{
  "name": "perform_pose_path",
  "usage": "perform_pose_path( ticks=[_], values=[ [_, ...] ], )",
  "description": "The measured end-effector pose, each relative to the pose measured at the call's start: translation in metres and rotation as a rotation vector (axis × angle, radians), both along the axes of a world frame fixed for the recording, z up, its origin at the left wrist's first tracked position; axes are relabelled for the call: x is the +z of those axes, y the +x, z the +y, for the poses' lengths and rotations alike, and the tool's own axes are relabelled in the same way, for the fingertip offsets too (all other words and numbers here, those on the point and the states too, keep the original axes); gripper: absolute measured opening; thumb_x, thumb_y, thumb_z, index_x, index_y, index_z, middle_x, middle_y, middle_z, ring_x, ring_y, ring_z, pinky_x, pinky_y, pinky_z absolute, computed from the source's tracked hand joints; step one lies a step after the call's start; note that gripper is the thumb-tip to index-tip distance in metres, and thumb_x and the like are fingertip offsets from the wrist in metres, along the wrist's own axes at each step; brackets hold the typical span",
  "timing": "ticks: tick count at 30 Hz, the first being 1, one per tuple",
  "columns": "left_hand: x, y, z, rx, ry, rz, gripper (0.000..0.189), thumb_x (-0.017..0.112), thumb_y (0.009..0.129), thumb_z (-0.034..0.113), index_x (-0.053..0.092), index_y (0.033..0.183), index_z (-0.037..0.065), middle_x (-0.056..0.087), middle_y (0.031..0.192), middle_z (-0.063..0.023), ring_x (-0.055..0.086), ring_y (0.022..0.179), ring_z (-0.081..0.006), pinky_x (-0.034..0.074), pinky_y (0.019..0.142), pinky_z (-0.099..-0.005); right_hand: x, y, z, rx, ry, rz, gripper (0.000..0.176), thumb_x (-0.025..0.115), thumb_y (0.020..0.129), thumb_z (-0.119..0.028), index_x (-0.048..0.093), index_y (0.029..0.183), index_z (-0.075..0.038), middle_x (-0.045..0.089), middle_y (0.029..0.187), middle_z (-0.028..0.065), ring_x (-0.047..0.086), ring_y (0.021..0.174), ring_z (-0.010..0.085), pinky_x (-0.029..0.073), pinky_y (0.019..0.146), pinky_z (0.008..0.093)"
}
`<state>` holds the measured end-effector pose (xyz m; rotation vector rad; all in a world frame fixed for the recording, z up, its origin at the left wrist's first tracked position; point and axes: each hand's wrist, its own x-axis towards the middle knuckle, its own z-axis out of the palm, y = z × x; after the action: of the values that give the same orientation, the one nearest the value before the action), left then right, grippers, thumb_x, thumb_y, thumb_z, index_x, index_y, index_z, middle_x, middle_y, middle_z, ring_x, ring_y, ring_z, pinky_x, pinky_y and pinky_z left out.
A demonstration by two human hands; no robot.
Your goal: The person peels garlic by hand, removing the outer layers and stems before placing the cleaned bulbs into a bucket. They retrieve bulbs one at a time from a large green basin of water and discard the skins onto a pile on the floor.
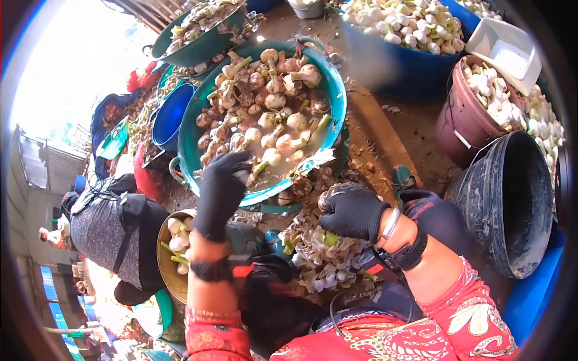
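My left hand (220, 195), in a black glove, hovers at the near left rim of a teal basin (338, 102). Its fingers point toward the basin and are smeared by motion. Garlic bulbs (274, 99) with brown, dirty skins and short stalks fill the basin; some sit in murky water. To the right, my right hand (354, 212), also gloved in black, is closed with its fingers curled. What it grips, if anything, is hidden. Below that hand lies a heap of peeled garlic skins (328, 259).
A yellowish bucket (164, 265) of cleaned garlic stands left. On the right are a black bucket (475, 201), a maroon bucket (451, 129) of garlic and a white container (527, 66). A blue tub (391, 72) heaped with white garlic is behind. Another person (114, 231) sits at left.
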<state>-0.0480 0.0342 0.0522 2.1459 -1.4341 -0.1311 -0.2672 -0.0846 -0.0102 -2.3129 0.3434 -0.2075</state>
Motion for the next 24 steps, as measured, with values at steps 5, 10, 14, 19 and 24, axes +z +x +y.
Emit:
perform_pose_path(
  ticks=[5, 10, 14, 19, 24],
  values=[
    [-0.082, 0.015, -0.106, -0.211, 0.452, -0.204, 0.040, 0.056, 0.077, 0.012, 0.062, 0.117, 0.015, 0.064, 0.098, -0.0188, 0.062, 0.091, -0.0351, 0.050, 0.081, -0.0432, -0.019, 0.001, 0.003, -0.188, -0.046, -0.121, 0.025, 0.052, 0.072, -0.014, 0.063, 0.092, -0.005, 0.060, 0.083, 0.0205, 0.058, 0.081, 0.0383, 0.047, 0.073, 0.0462],
    [-0.118, 0.025, -0.140, -0.156, 0.621, -0.411, 0.031, 0.061, 0.076, 0.025, 0.066, 0.106, 0.018, 0.060, 0.102, -0.0212, 0.059, 0.097, -0.0372, 0.049, 0.083, -0.0441, -0.004, -0.001, -0.013, -0.187, -0.006, -0.043, 0.026, 0.056, 0.074, -0.019, 0.064, 0.096, -0.006, 0.061, 0.086, 0.0196, 0.058, 0.084, 0.0372, 0.046, 0.074, 0.0455],
    [-0.102, 0.037, -0.114, -0.124, 0.451, -0.193, 0.024, 0.063, 0.079, 0.024, 0.067, 0.097, 0.008, 0.063, 0.096, -0.0177, 0.062, 0.084, -0.0305, 0.051, 0.076, -0.0377, 0.000, 0.003, -0.016, -0.277, 0.046, -0.246, 0.025, 0.063, 0.073, -0.019, 0.064, 0.094, -0.005, 0.059, 0.082, 0.0162, 0.057, 0.082, 0.0344, 0.047, 0.072, 0.0414],
    [-0.039, -0.009, -0.052, 0.160, -0.157, 0.988, 0.027, 0.066, 0.083, 0.019, 0.061, 0.100, -0.001, 0.066, 0.088, -0.0063, 0.063, 0.076, -0.0155, 0.050, 0.065, -0.0293, 0.010, 0.005, -0.016, -0.299, 0.511, -0.335, 0.057, 0.066, 0.077, -0.021, 0.048, 0.127, -0.001, 0.055, 0.119, 0.0246, 0.052, 0.114, 0.0353, 0.040, 0.096, 0.0390],
    [-0.085, -0.040, -0.006, -0.099, -0.301, 0.390, 0.025, 0.062, 0.088, 0.026, 0.061, 0.096, 0.002, 0.062, 0.081, -0.0048, 0.061, 0.069, -0.0159, 0.049, 0.061, -0.0309, -0.006, 0.021, 0.001, -0.043, 1.011, -0.586, 0.076, 0.069, 0.079, -0.001, 0.027, 0.142, -0.003, 0.043, 0.134, 0.0101, 0.045, 0.120, 0.0169, 0.037, 0.102, 0.0313]
  ],
)
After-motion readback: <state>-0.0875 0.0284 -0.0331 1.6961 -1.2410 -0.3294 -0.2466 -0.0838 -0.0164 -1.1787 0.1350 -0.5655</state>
